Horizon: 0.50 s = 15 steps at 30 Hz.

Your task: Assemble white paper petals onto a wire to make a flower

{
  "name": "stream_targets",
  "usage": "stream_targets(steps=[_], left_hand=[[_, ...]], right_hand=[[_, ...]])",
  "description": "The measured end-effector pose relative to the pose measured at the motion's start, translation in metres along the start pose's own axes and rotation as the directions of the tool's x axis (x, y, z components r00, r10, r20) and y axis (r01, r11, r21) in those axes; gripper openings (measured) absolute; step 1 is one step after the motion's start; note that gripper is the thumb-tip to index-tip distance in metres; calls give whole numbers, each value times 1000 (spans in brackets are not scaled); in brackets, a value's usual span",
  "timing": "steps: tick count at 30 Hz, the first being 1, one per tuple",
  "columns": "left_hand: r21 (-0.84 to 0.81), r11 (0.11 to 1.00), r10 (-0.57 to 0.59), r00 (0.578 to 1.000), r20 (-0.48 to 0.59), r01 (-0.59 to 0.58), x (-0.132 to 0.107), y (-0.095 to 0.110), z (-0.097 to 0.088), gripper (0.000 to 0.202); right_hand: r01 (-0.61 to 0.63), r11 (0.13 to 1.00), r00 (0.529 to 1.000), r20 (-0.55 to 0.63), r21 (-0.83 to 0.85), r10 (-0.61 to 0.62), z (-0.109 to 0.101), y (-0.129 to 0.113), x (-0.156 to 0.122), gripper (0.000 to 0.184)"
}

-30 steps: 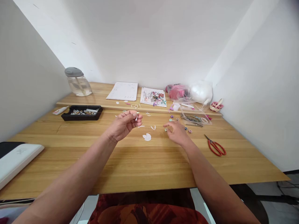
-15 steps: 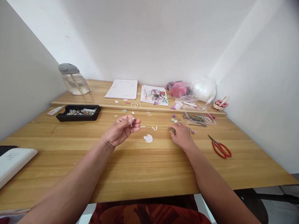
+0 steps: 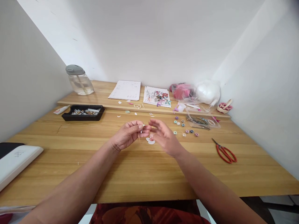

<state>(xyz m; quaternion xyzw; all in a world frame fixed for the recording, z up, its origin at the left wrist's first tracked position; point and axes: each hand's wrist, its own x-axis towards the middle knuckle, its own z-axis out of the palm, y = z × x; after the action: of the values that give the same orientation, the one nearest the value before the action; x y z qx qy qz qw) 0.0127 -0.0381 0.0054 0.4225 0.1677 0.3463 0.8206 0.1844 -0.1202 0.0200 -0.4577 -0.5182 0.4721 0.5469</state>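
My left hand (image 3: pixel 126 136) pinches a small white-and-green piece (image 3: pixel 141 130) between thumb and fingertips. A thin thread (image 3: pixel 139 138) hangs from below those fingers. My right hand (image 3: pixel 166 139) is raised just right of it, fingers apart and a little curved, with nothing visible in them. Under the right fingertips lie white paper cutouts (image 3: pixel 150 141), partly covered by that hand. To the right, several small thread bobbins (image 3: pixel 187 131) in green, purple, white and dark blue are scattered on the table.
Red-handled scissors (image 3: pixel 226 153) lie at the right. Behind the bobbins sits a clear tray (image 3: pixel 216 124) of slim tools. A black tray (image 3: pixel 80 117) of beads, a glue tube (image 3: pixel 61 109) and a jar (image 3: pixel 81 83) stand at the left. Papers (image 3: pixel 125 90) rest on the back ledge.
My right hand has left the bobbins and moved left, close to my left hand. My left hand keeps its pinch on the small piece. The whole view has shifted slightly.
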Motion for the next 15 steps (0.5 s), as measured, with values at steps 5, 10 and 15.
stream_targets(steps=[5, 10, 15], left_hand=[[-40, 997, 57, 996, -71, -60, 3, 5, -7, 15], [-65, 993, 88, 987, -131, -97, 4, 8, -11, 14], [-75, 984, 142, 970, -198, -159, 5, 11, -12, 9]], right_hand=[[-8, 994, 999, -33, -109, 5, 5, 20, 2, 20], [47, 978, 992, -104, -204, -70, -10, 32, 3, 22], [71, 921, 984, -124, -382, -128, -17, 34, 4, 21]])
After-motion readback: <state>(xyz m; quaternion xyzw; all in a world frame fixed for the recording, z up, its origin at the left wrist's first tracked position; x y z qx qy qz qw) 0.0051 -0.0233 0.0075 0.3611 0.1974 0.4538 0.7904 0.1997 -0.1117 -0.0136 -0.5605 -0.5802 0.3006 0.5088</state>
